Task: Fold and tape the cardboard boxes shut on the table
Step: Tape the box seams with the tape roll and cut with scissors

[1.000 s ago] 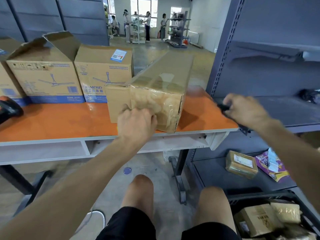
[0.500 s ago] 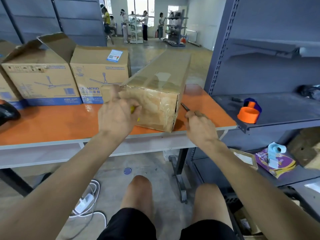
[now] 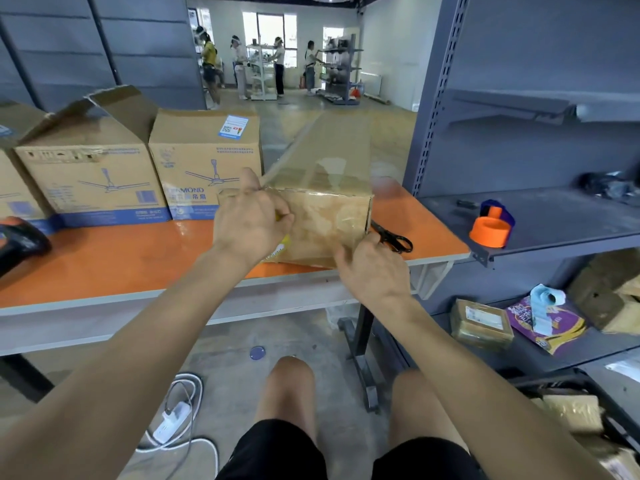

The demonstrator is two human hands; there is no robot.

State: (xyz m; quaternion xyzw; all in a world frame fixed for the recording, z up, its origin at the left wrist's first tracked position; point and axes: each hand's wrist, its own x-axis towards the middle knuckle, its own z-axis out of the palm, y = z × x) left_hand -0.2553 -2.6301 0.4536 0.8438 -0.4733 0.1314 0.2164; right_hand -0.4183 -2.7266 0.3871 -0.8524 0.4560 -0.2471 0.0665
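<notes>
the left hand point(image 3: 251, 221) presses against the near end of the long cardboard box point(image 3: 325, 188), fingers curled in a narrow grip with the thumb up at the box's top edge; something yellow shows under the palm, but what it is cannot be told. the right hand point(image 3: 372, 271) sits at the box's near lower right corner, fingers bent against the taped face; whether it pinches anything cannot be told. the box lies on the orange table point(image 3: 121, 258), its near end glossy with clear tape, its length running away to the far side. black scissors point(image 3: 393, 237) lie on the table just right of the box. further right, an orange tape dispenser point(image 3: 490, 226) rests on the grey shelf point(image 3: 554, 233). to the left stand two fan boxes point(image 3: 204, 174), one with open flaps point(image 3: 114, 105).
</notes>
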